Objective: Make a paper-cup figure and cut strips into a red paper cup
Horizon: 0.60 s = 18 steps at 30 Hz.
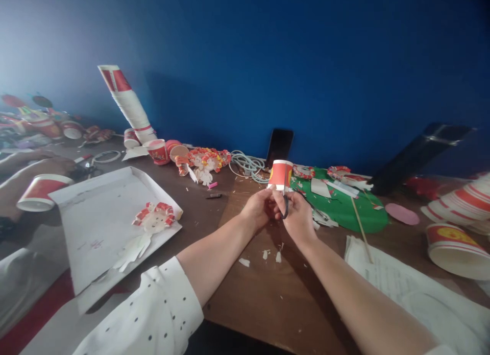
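Observation:
In front of me, over the brown table [245, 299], my left hand [257, 208] is closed on a red and white paper cup [277, 175]. My right hand [300, 216] is wrapped around a pair of scissors [285, 208] with dark handles. The scissors point away from me, and their blades run up against the side of the cup. Whether the blades are apart is too small to tell. White paper scraps [278, 256] lie on the table below my wrists.
Behind my hands, a phone [280, 144] leans against the blue wall near a coiled cable [248, 165]. A green sheet [367, 219] with scraps lies right, near papers [406, 288] and cups [455, 247]. Left are a white box lid [95, 232] and a co-worker's hand [42, 166] beside another cup [44, 191].

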Motion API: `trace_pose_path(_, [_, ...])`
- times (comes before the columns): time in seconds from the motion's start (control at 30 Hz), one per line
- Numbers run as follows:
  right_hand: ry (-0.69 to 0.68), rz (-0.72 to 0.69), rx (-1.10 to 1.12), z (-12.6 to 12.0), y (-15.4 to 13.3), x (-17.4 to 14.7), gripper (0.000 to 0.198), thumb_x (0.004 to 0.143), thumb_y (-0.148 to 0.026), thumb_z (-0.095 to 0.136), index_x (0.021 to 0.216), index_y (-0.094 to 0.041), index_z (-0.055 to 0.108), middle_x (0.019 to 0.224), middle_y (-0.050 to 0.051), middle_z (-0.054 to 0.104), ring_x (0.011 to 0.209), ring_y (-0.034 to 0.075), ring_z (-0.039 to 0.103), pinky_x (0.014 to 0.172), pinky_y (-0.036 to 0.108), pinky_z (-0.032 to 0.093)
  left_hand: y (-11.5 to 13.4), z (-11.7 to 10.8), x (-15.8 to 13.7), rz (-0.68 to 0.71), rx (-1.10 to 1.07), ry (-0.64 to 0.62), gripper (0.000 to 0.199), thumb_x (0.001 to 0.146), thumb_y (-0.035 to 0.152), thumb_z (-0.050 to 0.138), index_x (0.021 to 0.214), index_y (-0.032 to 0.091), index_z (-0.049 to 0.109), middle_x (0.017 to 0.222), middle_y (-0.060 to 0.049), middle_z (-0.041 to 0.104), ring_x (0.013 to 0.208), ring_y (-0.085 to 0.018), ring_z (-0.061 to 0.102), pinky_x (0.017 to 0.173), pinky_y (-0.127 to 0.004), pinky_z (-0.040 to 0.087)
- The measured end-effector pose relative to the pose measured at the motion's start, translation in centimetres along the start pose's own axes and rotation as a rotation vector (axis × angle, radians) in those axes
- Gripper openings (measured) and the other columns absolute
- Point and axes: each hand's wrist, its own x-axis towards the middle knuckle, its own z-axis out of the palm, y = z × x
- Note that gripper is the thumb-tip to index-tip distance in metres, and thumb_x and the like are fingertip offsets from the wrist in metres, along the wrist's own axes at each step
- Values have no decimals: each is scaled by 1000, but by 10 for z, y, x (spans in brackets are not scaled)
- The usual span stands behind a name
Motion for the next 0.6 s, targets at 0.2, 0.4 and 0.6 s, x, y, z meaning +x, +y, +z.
trace_pose_path(0.2, [-14,-6,3,-2,-1,0,44,71,-57,69,81,-16,58,54,-3,59,42,9,51,41,20,40,0,-3,1,33,59,-118,33,87,33,46,60,14,52,45,-1,46,37,-12,44,35,-24,36])
trace_pose_path(0.4, [-16,-10,-2,-2,-5,-2,43,71,-57,69,79,-16,56,52,-4,56,42,8,51,42,19,39,0,-5,2,10,65,-139,34,87,36,48,63,13,54,47,-2,50,37,-12,46,37,-25,39])
trace_pose_path(0.6, [-23,-6,8,-3,-5,-1,42,72,-55,69,80,-16,56,52,-4,56,41,8,50,41,19,39,3,-6,0,12,35,-143,33,87,34,49,61,14,52,49,-2,51,39,-14,49,39,-28,42])
